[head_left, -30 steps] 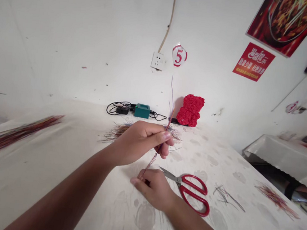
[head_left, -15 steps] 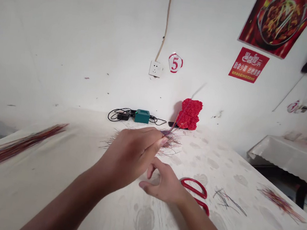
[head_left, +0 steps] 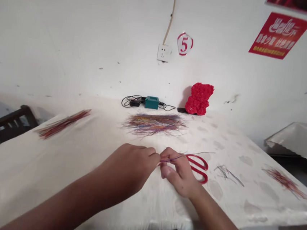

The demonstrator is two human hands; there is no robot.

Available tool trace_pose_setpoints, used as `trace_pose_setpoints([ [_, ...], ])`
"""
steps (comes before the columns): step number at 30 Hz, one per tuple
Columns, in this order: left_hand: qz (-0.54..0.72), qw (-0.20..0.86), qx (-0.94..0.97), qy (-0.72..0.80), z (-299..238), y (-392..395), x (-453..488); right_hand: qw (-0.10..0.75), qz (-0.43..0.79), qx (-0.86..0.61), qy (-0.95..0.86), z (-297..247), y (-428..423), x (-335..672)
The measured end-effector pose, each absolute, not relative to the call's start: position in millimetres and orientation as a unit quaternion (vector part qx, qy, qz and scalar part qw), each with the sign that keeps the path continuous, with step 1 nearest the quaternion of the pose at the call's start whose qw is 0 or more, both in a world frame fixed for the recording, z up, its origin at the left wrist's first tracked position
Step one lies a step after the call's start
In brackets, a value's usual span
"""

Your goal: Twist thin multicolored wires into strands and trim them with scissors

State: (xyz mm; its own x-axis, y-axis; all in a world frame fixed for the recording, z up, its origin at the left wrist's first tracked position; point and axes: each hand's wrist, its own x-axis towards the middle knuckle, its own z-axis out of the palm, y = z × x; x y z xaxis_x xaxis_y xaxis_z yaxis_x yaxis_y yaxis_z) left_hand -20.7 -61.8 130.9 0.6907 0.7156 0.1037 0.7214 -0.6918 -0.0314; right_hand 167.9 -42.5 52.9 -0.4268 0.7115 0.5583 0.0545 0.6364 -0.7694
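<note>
My left hand (head_left: 137, 169) is closed around a few thin coloured wires (head_left: 175, 159) over the near middle of the table. Their purple and reddish ends stick out to the right, across the fingers of my right hand (head_left: 180, 175). Those fingers are curled at the wires, close against my left fist. Just behind my right hand lie red-handled scissors (head_left: 205, 164), their blades hidden from view. Farther back, a large spread of loose multicoloured wires (head_left: 155, 124) rests on the white table cover (head_left: 82, 173).
A wire bundle (head_left: 63, 123) lies at the left. On the right are grey wire scraps (head_left: 228, 174) and another reddish bundle (head_left: 285, 182). Against the wall stand a teal box (head_left: 151, 102) with black cables and a red fluffy figure (head_left: 199, 99). A dark chair (head_left: 10, 124) stands beyond the left edge.
Both hands have come down and nearer, off the wire pile. The wires, earlier pointing up from my left hand, now lie across my right fingers. The view has tilted down.
</note>
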Motion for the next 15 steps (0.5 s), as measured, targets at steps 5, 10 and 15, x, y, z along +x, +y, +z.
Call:
trace_pose_setpoints([
  [5,-0.028,0.01,-0.938,-0.344,125,-87,-16,0.475,0.381,-0.265,-0.748,54,-70,176],
  [10,-0.035,0.021,-0.945,-0.324,121,-99,-19,0.459,0.413,-0.244,-0.748,54,-84,181],
  [15,-0.004,0.027,-0.946,-0.323,123,-105,-17,0.457,0.386,-0.265,-0.756,59,-92,182],
])
